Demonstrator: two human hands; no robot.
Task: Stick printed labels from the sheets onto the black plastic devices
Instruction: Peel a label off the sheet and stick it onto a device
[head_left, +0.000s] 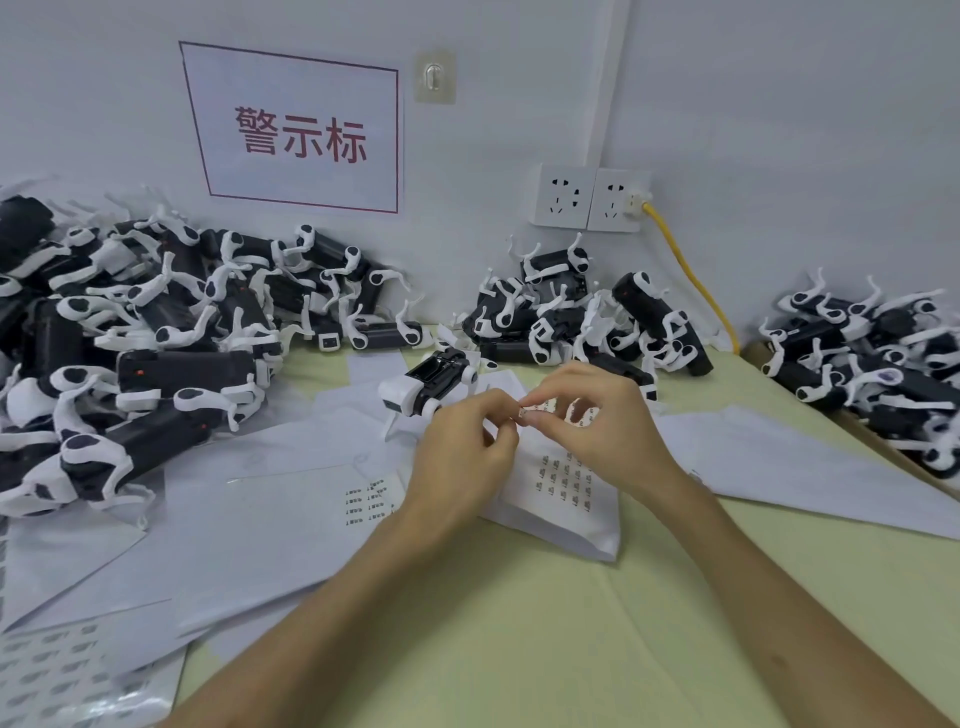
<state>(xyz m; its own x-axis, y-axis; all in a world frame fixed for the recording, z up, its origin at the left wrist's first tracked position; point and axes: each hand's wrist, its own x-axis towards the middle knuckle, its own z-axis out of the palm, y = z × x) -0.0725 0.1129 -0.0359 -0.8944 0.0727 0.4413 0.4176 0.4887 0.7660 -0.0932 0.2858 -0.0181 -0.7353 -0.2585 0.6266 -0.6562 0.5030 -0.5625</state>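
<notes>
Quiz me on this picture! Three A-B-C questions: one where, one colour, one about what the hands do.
1. Where is the lone device? A) just beyond the left hand B) in a box C) on a shelf
2. What colour is the cable? A) blue B) yellow C) green
3. What do both hands do? A) lie flat B) lift a device C) pinch a label
Answers: 1 A: it stands just past that hand. 2 B: yellow from the socket down. 3 C: left and right hand fingertips meet on it.

Wall sign w/ red chars; hook just right; yellow cable plugged into dbl socket.
</notes>
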